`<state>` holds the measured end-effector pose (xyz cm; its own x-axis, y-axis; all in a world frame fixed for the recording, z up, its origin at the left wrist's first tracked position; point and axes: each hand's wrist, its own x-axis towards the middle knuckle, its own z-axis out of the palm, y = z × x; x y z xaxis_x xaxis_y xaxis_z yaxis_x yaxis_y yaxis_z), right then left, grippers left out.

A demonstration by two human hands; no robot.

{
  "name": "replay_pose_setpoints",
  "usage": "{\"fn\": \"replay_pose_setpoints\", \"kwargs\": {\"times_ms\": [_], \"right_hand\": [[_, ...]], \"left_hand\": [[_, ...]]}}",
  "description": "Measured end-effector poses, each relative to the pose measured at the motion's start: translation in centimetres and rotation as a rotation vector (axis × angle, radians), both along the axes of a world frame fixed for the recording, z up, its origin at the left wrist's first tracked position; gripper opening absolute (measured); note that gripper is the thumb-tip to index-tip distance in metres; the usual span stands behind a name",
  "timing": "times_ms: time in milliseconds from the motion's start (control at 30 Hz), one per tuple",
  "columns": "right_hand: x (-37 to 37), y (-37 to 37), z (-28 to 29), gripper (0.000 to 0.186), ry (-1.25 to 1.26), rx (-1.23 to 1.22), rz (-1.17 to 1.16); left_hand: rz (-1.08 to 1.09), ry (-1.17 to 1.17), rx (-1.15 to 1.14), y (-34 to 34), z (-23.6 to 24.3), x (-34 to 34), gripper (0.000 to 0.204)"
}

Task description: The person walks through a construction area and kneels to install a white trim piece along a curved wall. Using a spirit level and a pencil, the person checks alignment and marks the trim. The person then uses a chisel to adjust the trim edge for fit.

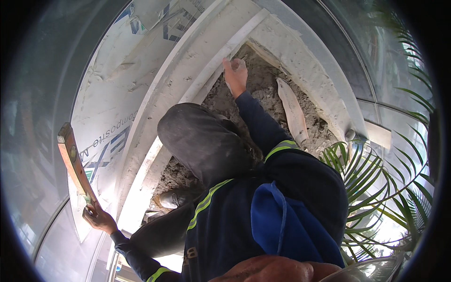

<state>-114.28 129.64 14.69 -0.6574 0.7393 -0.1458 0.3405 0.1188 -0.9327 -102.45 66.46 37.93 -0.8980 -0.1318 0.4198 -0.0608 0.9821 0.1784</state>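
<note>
A worn orange-brown spirit level [76,164] stands tilted at the left, gripped near its lower end by my left hand [100,219]. Beyond my bent knee, my right hand [236,75] is closed, fingertips against the edge of a long pale straight bar [206,74]. The bar runs along the inner side of a curved, plastered wall [174,70]; my knee hides part of its length. Grey-brown rubble and earth [263,77] lie beneath my right hand and forearm.
A long pale slab piece [292,110] lies on the earth right of my right arm. A thick plastered rim [324,70] curves round the far right. Palm leaves [371,183] reach in from the right. White printed sheeting [117,89] covers the left side, beside glossy panels [42,117].
</note>
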Motion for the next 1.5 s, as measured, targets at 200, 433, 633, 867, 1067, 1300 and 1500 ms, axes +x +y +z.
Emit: {"fn": "replay_pose_setpoints", "kwargs": {"times_ms": [200,433,633,867,1067,1300,1500], "right_hand": [[-2.8,-5.2,8.4,0.054,0.283,0.101,0.084],[-6.6,-11.6,16.5,0.058,0.612,0.095,0.365],[-6.0,-16.0,22.6,0.057,0.671,0.085,0.567],[-3.0,-22.1,23.1,0.06,0.798,0.234,0.661],[-2.3,-20.7,22.9,0.056,0.735,0.263,0.799],[-2.5,-20.2,22.5,0.053,0.822,0.339,0.762],[-2.0,-19.9,22.6,0.051,0.826,0.367,0.836]], "left_hand": [[-0.035,0.034,-0.011,-0.1,0.0,0.2,0.033],[-0.049,-0.007,0.065,1.3,0.9,0.0,0.03],[-0.039,-0.114,0.035,1.4,1.1,-0.3,0.032],[-0.059,-0.062,-0.002,1.0,-1.3,-0.6,0.024],[-0.093,-0.093,0.025,3.3,-1.7,-2.8,0.026],[-0.155,-0.105,0.044,6.7,-0.4,-3.1,0.028],[-0.247,-0.167,0.12,12.2,0.5,-4.5,0.024]]}}
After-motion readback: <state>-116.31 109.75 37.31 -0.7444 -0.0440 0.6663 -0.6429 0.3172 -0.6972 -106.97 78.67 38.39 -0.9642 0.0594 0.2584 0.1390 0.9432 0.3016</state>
